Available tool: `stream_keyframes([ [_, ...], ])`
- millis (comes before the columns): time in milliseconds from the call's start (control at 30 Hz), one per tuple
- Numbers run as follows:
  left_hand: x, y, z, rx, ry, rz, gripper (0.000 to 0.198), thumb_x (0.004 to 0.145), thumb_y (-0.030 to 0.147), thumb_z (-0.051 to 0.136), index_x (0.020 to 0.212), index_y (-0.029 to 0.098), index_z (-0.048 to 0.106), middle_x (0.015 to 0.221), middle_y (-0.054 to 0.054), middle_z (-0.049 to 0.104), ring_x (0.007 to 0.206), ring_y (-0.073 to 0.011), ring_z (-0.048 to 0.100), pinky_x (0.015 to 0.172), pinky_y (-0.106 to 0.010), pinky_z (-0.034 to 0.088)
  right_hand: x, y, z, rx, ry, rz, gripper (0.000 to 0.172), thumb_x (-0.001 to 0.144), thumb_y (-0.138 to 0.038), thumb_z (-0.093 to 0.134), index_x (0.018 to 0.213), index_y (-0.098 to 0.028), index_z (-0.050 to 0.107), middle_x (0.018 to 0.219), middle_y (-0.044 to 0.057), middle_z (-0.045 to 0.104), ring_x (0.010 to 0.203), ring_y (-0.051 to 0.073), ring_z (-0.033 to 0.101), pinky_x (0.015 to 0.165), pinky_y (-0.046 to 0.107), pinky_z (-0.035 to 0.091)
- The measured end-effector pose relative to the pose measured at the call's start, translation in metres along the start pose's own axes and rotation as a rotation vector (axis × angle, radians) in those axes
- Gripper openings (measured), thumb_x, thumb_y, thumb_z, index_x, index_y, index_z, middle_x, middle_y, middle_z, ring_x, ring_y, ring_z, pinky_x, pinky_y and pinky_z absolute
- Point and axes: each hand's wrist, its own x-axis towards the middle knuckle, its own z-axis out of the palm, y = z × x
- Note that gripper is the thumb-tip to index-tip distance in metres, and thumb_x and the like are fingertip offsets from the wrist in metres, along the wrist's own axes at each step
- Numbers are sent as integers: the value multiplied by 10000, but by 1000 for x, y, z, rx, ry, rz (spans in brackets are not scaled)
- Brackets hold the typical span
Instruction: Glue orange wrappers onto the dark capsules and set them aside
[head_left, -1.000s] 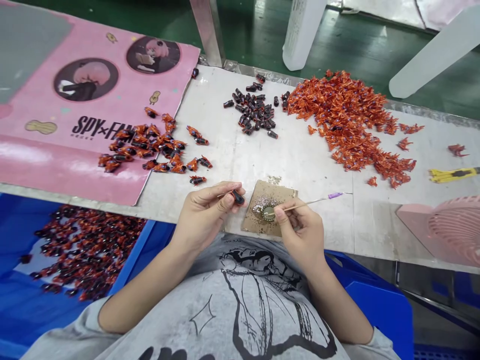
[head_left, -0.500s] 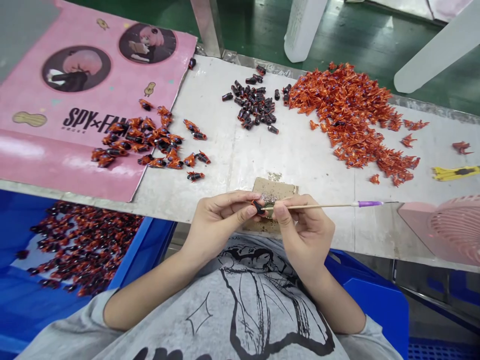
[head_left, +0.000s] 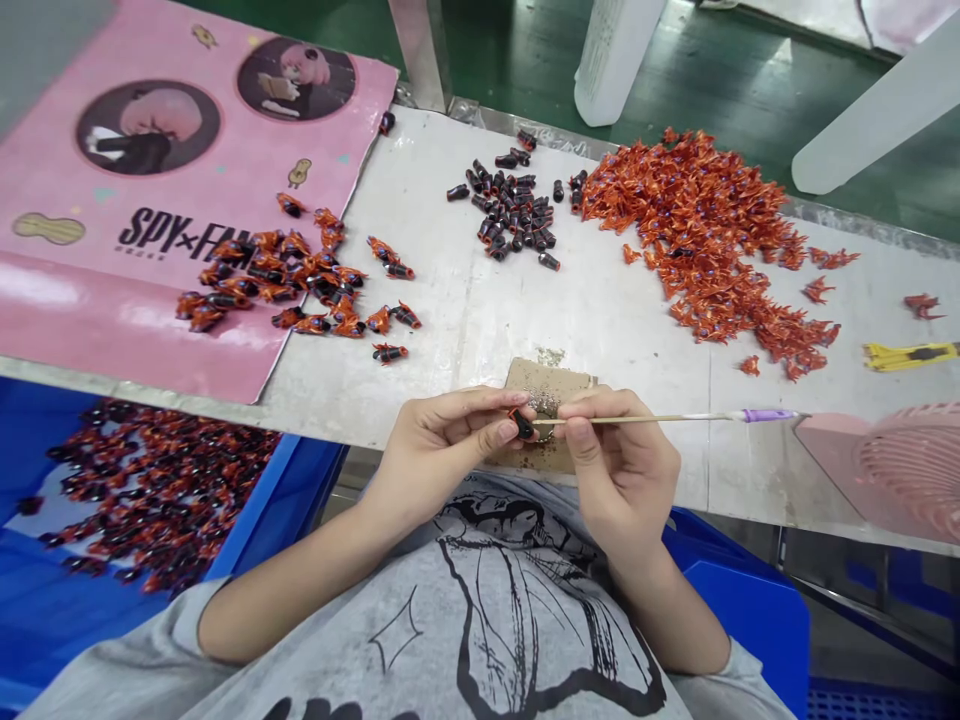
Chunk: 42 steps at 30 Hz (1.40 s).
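Observation:
My left hand (head_left: 457,435) pinches a small black and orange plastic piece (head_left: 521,424) between thumb and fingers. In my right hand (head_left: 616,450) is a thin wooden stick (head_left: 675,417) with a purple section near its far end. The stick's left tip points at the piece; whether they touch I cannot tell. Beneath both hands lies a speckled brown block (head_left: 551,378), partly covered by them. Beyond it are a cluster of black pieces (head_left: 514,212) and a large heap of spiky orange pieces (head_left: 690,230).
Joined orange-and-black pieces (head_left: 300,270) lie partly on a pink printed sheet (head_left: 150,330) at left. Many more fill a blue bin (head_left: 255,515) below the table edge. A yellow tool (head_left: 892,356) and a pink fan (head_left: 911,450) sit at right.
My right hand and the stick have shifted slightly to the right, away from my left hand. The black piece is still held and looks slightly turned.

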Motion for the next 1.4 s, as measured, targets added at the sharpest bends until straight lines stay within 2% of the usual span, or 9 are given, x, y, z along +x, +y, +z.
stream_keyframes([
  [167,-1,-1,0,65,16,-9,259,649,370,946,859,246,858,841,-66,844,747,-218,794,712,-300,674,2,0,1,21,1,15,122,986,-297,625,906,-227,685,804,24,723,677,143,694,625,267,582],
  [600,-1,-2,0,71,-13,35,199,675,308,930,854,261,857,805,-51,839,720,-195,785,665,-261,656,2,2,3,37,-14,-31,100,975,-183,614,929,-234,687,817,13,733,711,140,722,654,258,590],
  [767,-1,0,1,76,-16,31,194,678,285,925,856,251,855,805,-50,840,728,-207,792,672,-271,661,2,1,2,6,-27,-13,91,978,-230,619,916,-227,686,830,32,755,744,163,739,655,278,595],
  [900,-1,2,1,113,-2,27,195,671,293,922,846,242,852,801,-54,838,724,-218,788,671,-295,666,2,0,2,-9,-9,25,108,971,-275,635,886,-229,682,800,23,750,682,152,713,620,276,590],
  [1133,-2,2,1,116,-16,39,178,676,269,923,840,261,854,814,-43,839,718,-200,784,666,-272,663,3,2,5,43,20,78,126,951,-306,669,852,-229,678,762,6,735,647,138,700,585,251,573],
  [1267,-2,4,1,82,-29,34,173,707,227,904,862,287,857,815,-27,841,726,-173,791,699,-224,658,7,0,-8,53,76,39,125,970,-318,649,901,-231,705,768,16,751,653,142,692,575,258,541],
  [1400,0,12,-1,117,-13,133,125,729,263,887,845,303,861,841,-29,844,752,-163,794,699,-160,639,24,4,-46,-20,173,-58,190,1030,-328,513,1028,-227,674,831,50,782,578,138,638,534,275,478],
])
